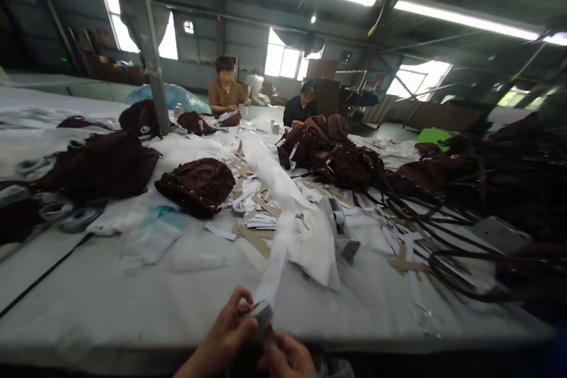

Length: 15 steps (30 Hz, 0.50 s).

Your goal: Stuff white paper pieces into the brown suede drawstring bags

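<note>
At the table's near edge my left hand (231, 326) is closed around a small grey roll of tape (262, 312), thumb on its near side. My right hand (290, 357) sits just to the right and below, its fingers pinched at the end that hangs from the roll. Part of the right hand is cut off by the bottom of the picture. Beyond the roll, a long white strip of soft sheet (278, 266) runs away over the table. Right of that strip stands a grey tape dispenser (339, 224).
Brown bags (197, 186) lie left, with a bigger heap (332, 150) at centre and dark straps (443, 248) on the right. Paper and card strips (261, 230) are scattered mid-table. A metal post (153, 47) rises at left. Two people (227, 91) work across the table.
</note>
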{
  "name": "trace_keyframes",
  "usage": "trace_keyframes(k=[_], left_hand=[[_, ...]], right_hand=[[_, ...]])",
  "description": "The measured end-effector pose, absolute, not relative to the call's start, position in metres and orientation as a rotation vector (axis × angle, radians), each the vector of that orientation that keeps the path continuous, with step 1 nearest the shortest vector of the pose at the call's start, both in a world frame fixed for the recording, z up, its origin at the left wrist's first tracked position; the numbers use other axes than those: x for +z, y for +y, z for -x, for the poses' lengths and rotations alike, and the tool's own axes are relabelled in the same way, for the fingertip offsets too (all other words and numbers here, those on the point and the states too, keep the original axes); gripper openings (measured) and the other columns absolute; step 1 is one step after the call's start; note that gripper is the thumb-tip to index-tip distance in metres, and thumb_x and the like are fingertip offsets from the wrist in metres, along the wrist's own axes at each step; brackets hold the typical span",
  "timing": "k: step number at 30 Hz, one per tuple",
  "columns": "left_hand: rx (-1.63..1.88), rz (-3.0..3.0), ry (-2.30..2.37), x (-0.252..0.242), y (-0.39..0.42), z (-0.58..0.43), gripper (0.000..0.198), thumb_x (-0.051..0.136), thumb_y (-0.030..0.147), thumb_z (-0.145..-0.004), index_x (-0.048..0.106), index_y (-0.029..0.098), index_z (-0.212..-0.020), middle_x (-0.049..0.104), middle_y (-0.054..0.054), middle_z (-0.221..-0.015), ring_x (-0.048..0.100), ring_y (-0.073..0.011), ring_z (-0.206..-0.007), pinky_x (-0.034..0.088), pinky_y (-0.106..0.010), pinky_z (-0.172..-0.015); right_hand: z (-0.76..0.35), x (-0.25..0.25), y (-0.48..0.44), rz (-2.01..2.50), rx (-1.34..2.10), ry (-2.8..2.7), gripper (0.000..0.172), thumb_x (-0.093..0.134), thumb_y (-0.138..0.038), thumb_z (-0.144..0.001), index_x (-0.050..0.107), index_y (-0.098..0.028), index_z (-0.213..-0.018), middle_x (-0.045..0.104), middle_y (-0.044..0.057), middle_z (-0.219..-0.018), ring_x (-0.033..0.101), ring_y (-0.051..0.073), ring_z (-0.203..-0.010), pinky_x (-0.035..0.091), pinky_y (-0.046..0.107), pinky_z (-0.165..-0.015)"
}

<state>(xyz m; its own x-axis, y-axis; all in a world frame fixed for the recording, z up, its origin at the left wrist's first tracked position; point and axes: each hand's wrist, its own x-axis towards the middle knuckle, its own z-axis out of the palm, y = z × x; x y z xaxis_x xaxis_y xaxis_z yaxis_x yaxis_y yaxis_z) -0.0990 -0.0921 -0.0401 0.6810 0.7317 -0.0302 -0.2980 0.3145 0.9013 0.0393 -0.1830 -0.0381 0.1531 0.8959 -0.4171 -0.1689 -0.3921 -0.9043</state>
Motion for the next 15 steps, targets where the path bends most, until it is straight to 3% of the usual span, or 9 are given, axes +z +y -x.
trace_keyframes(k=[3, 8, 12, 15], left_hand=[[0.656, -1.056, 0.415, -0.038, -0.09, 0.098, 0.042, 0.066, 0.04, -0.081, 0.034, 0.024, -0.102, 0.059, 0.001, -0.078, 0.049, -0.0085, -0.061, 0.032, -0.017, -0.053], [0.652, -1.072, 0.411, -0.048, -0.09, 0.098, 0.054, 0.065, 0.038, -0.081, 0.025, 0.026, -0.114, 0.062, -0.002, -0.086, 0.054, -0.0099, -0.058, 0.037, -0.02, -0.054], [0.729, -1.034, 0.457, -0.059, -0.087, 0.096, 0.072, 0.069, 0.041, -0.078, 0.015, 0.025, -0.124, 0.063, -0.002, -0.083, 0.054, -0.0109, -0.06, 0.035, -0.018, -0.053], [0.702, -1.012, 0.429, -0.061, -0.084, 0.094, 0.066, 0.071, 0.043, -0.075, 0.025, 0.023, -0.117, 0.064, -0.002, -0.079, 0.053, -0.0099, -0.059, 0.033, -0.017, -0.052]], right_hand=[[-0.038, -0.04, -0.187, 1.596, 1.329, -0.687, 0.061, 0.061, -0.075, -0.063, 0.062, -0.015, -0.075, 0.06, 0.0, -0.051, 0.047, 0.007, -0.034, 0.028, 0.016, -0.035], [-0.028, -0.035, -0.174, 1.608, 1.157, -0.756, 0.059, 0.057, -0.074, -0.067, 0.059, -0.015, -0.063, 0.058, 0.0, -0.05, 0.047, 0.007, -0.037, 0.028, 0.017, -0.036], [-0.03, -0.034, -0.17, 1.454, 1.333, -0.68, 0.061, 0.06, -0.074, -0.065, 0.063, -0.015, -0.079, 0.058, -0.001, -0.048, 0.047, 0.007, -0.035, 0.026, 0.016, -0.035], [-0.034, -0.037, -0.174, 1.352, 1.425, -0.616, 0.067, 0.064, -0.074, -0.062, 0.064, -0.014, -0.091, 0.057, -0.002, -0.044, 0.043, 0.005, -0.031, 0.022, 0.014, -0.034]])
